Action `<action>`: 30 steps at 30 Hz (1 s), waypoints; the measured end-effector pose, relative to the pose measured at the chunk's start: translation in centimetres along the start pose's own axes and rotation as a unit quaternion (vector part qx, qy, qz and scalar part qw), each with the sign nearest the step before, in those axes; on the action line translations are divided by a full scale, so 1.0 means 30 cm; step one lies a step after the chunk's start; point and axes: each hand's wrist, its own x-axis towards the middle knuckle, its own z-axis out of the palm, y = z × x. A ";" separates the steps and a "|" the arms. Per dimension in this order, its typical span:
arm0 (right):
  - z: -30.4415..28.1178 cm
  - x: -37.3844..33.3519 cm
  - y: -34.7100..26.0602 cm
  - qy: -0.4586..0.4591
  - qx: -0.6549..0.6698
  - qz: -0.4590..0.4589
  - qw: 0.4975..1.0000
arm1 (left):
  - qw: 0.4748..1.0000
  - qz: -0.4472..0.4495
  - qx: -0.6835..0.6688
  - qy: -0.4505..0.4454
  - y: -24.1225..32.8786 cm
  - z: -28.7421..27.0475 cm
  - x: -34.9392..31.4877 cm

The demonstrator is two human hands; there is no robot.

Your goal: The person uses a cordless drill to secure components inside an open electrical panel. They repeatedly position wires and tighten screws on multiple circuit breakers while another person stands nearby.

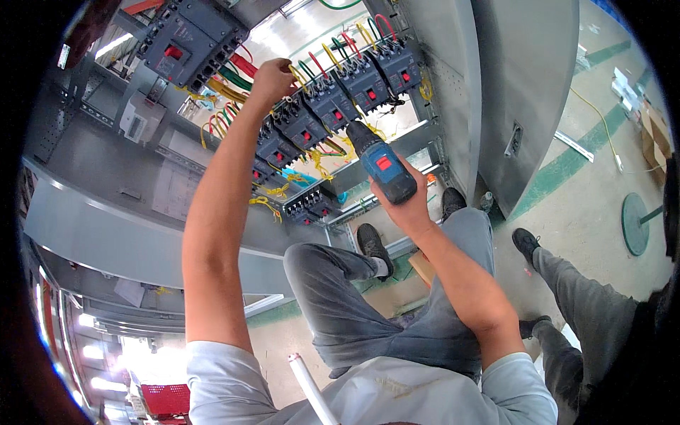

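Observation:
My left hand (pixel 270 82) reaches up to a row of dark grey circuit breakers (pixel 338 113) with red switches. Its fingers are bent together at a yellow wire (pixel 297 76) by the upper terminals; the exact grip is partly hidden. In my right hand (pixel 414 210) is a blue and black cordless drill (pixel 382 166) with a red patch, its chuck pointing up at the breakers' lower side. Red, green and yellow wires rise from the upper terminals, and loose yellow wires (pixel 320 164) hang below.
A larger breaker (pixel 185 44) sits at upper left. The metal cabinet's open door (pixel 520 92) stands on the right, past my knee. Another person's legs (pixel 577 283) are close at right, near a round green base (pixel 635 223). A white stick (pixel 312 389) juts up before my chest.

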 end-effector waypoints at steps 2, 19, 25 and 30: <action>0.023 -0.012 -0.016 -0.013 0.018 0.008 1.000 | 0.994 0.041 0.065 0.073 -0.069 -0.008 -0.001; 0.018 -0.016 -0.024 -0.004 -0.005 -0.016 1.000 | 0.911 0.108 0.368 0.151 0.019 0.056 -0.048; 0.032 -0.012 -0.029 0.006 -0.012 -0.011 1.000 | 0.894 0.143 0.410 0.114 0.010 0.031 -0.032; 0.011 -0.009 -0.055 -0.006 -0.008 -0.002 1.000 | 0.965 0.119 0.159 0.173 -0.036 0.068 -0.087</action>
